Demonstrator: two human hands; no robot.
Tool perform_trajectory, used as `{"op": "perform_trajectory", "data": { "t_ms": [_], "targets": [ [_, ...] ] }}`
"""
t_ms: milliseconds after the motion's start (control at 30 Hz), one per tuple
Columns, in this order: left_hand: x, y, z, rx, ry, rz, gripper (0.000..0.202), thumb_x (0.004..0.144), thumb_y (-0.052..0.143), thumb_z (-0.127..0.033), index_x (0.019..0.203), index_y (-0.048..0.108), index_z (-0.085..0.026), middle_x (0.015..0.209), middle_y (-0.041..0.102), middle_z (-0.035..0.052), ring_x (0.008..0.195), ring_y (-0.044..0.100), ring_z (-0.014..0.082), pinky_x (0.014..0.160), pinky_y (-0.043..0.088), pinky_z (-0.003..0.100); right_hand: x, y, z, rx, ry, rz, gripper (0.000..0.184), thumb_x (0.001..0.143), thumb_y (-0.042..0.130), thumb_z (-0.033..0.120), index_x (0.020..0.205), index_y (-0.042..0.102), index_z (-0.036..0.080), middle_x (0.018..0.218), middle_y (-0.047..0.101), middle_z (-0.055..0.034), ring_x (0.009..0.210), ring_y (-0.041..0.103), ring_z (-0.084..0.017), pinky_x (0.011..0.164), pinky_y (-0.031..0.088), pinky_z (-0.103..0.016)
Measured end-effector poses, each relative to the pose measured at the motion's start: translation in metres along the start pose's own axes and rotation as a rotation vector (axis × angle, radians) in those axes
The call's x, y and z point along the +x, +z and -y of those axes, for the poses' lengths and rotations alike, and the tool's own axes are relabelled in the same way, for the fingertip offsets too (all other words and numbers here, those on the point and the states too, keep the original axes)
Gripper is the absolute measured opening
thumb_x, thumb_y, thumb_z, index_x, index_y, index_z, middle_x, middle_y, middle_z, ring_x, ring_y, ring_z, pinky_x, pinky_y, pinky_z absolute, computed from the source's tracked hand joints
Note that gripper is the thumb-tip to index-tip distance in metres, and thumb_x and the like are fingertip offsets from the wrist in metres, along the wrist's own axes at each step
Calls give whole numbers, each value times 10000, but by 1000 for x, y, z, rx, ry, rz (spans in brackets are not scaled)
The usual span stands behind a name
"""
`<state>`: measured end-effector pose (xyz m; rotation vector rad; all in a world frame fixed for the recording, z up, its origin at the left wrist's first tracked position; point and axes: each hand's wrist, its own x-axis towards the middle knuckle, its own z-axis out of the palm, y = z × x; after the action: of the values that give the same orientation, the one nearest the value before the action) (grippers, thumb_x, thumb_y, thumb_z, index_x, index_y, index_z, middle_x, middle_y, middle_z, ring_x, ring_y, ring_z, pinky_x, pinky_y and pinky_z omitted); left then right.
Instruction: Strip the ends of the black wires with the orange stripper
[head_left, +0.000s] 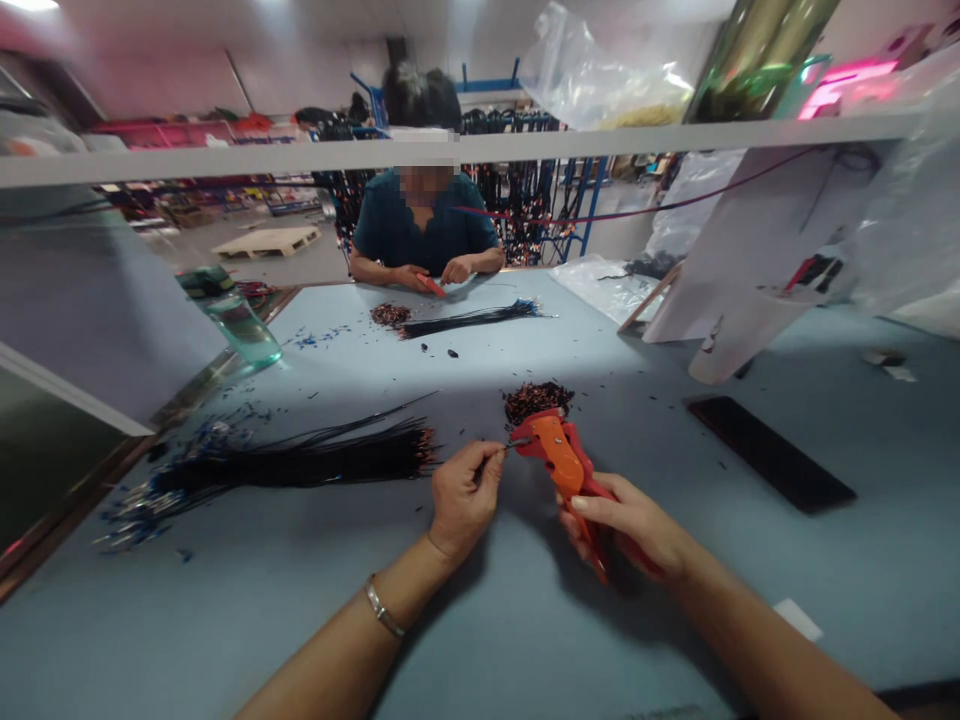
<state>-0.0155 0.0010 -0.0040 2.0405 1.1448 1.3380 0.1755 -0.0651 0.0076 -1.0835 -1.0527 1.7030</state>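
My left hand (465,495) is closed in a pinch on a thin black wire (505,447), whose end reaches the jaws of a wire stripper. That wire stripper (559,455), orange and red, is gripped by its handles in my right hand (626,520). Just behind its head lies a heap of cut insulation scraps (536,400), dark with copper-coloured bits. To the left of my left hand rests a bundle of black wires (300,462), with copper-coloured ends towards my hand and blue and silver ends at the far left.
Across the table a person (427,225) holds an orange tool, with another wire bundle (472,318) and scrap pile (390,314) in front. A dark flat slab (771,452) lies right, near a white cup (720,345). A greenish bottle (247,330) stands left. A shelf (300,155) spans overhead.
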Motion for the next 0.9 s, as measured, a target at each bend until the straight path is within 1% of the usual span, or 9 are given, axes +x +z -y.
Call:
{"op": "perform_trajectory", "data": {
  "t_ms": [167,300,433,633,800,900],
  "targets": [
    [0,1,-2,-37,-34,0,213,874,493,-258,785,656,-153,666,632,16,598,559,110,566,420,192,-3,0,5,79,18,34,328,720,699,399,873,576,136,708,624,-37,561,597,-146,528,489,-265],
    [0,1,-3,-51,-31,13,211,876,489,-249,799,662,-157,677,633,19,603,555,113,571,416,195,-5,0,7,82,48,87,338,711,709,392,893,597,130,768,658,-67,615,636,-168,567,509,-281],
    [0,1,-3,-58,-18,40,203,876,487,-241,804,658,-159,668,611,12,595,538,109,578,407,197,-5,-2,7,79,41,122,336,722,699,393,901,595,128,775,664,-73,619,643,-172,568,510,-283],
    [1,1,-4,-104,12,56,193,865,498,-236,772,645,-151,622,566,-4,555,497,96,541,385,188,-4,-3,6,44,23,139,331,727,687,398,890,594,125,743,635,-56,587,623,-161,544,507,-287],
    [1,0,-4,-174,-20,66,197,848,516,-248,755,654,-143,635,606,10,575,522,103,558,408,190,-4,-5,6,-4,-21,162,330,742,672,409,869,590,117,696,601,-38,541,597,-148,484,490,-264],
    [1,0,-3,-207,-52,72,208,844,525,-262,747,659,-136,628,606,10,570,513,100,552,403,187,-3,-6,5,-25,-32,171,334,745,669,420,851,584,115,672,590,-32,523,586,-145,458,481,-256]
  ]
}}
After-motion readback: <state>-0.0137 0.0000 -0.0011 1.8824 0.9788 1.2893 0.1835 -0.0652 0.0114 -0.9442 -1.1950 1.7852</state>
